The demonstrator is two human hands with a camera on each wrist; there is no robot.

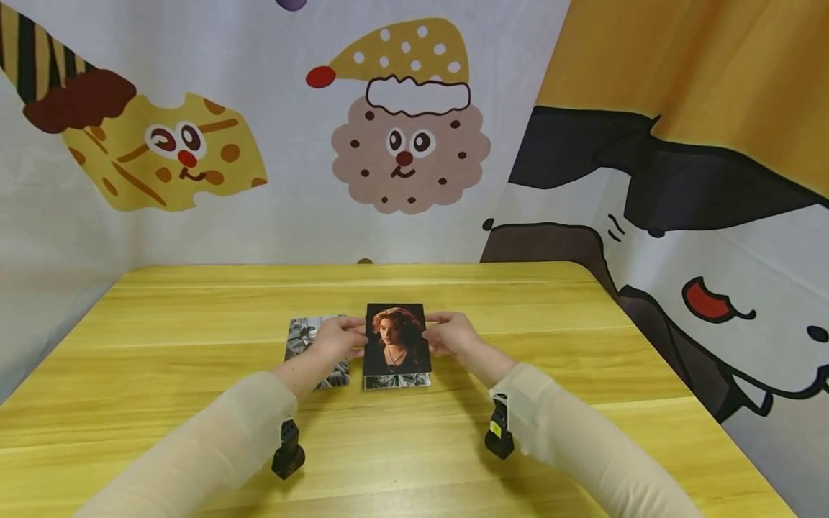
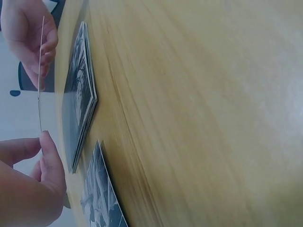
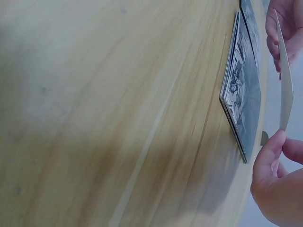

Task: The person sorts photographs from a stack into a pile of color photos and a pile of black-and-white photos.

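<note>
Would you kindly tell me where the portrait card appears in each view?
Head: the portrait card is just below centre, picture side showing.
Left wrist: upper left, seen edge-on.
Right wrist: upper right, nearly edge-on.
Shared landmark: the card stack beneath it.

In the head view, we find room for a hand at the lower middle of the frame, over the wooden table [image 1: 395,460], between the left sleeve [image 1: 214,432] and the right sleeve [image 1: 576,432]. At the centre, the portrait card [image 1: 396,338], pinched by the left hand [image 1: 333,342] and the right hand [image 1: 455,335], obstructs the photo stack [image 1: 396,382] from above. At the left wrist view's left, we notice a gap separating both. Behind, the printed curtain [image 1: 291,237] blocks passage.
</note>
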